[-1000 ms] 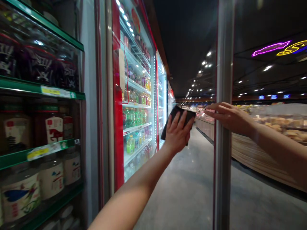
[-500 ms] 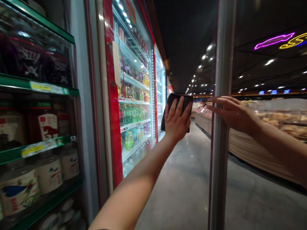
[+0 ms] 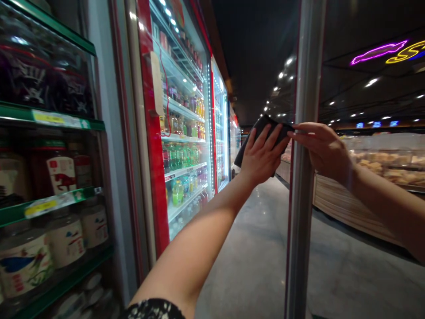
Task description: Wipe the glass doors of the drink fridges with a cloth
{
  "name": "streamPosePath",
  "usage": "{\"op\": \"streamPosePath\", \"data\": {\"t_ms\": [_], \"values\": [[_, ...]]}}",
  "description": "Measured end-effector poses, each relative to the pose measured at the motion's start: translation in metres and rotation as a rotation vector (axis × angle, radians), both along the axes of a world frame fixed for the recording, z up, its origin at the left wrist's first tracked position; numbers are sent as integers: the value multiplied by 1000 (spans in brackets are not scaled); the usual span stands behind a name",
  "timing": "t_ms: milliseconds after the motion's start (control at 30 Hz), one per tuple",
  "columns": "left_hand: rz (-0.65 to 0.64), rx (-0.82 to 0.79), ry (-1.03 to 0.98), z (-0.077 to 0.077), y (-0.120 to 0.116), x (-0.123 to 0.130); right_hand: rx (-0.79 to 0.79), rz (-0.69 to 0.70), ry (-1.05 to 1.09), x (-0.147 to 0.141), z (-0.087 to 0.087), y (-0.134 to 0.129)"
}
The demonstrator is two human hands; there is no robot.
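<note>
My left hand [image 3: 262, 157] presses a dark cloth [image 3: 265, 126] flat against the glass of the open cooler door, its fingers spread over the cloth. At the metal door frame [image 3: 303, 190], my right hand [image 3: 323, 144] reaches around the edge from the right. Its fingertips meet the cloth's upper right corner and appear to pinch it. The rest of the cloth lies under my left palm and is partly hidden.
Bottles [image 3: 63, 170] stand on green-edged shelves [image 3: 66, 199] close at the left. Beyond is a lit, red-framed drinks cooler [image 3: 154, 177]. A wood-panelled display counter [image 3: 348, 206] stands to the right on the grey floor [image 3: 252, 257].
My left hand and the cloth have moved right and slightly up, to the door frame. My right hand has risen a little, and its fingertips now meet the cloth. The view has shifted slightly.
</note>
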State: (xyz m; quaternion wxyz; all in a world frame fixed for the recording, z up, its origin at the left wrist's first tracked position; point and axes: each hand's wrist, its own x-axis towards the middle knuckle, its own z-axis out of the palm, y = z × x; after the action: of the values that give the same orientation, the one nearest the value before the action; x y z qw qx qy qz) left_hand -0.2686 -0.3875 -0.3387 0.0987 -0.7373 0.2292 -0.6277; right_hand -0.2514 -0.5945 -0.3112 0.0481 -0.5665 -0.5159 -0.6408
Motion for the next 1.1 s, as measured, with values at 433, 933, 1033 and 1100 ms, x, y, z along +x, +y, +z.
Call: {"op": "streamPosePath", "data": {"t_ms": [433, 933, 1033, 1100], "values": [[-9, 223, 15, -119, 19, -19, -70, -133, 83, -10, -4, 3], [19, -33, 37, -73, 27, -12, -111, -301, 50, -1, -18, 0], [69, -212, 73, -70, 32, -12, -120, -295, 82, 0, -20, 1], [81, -207, 36, -105, 37, -16, -122, -304, 99, -1, -22, 3]]}}
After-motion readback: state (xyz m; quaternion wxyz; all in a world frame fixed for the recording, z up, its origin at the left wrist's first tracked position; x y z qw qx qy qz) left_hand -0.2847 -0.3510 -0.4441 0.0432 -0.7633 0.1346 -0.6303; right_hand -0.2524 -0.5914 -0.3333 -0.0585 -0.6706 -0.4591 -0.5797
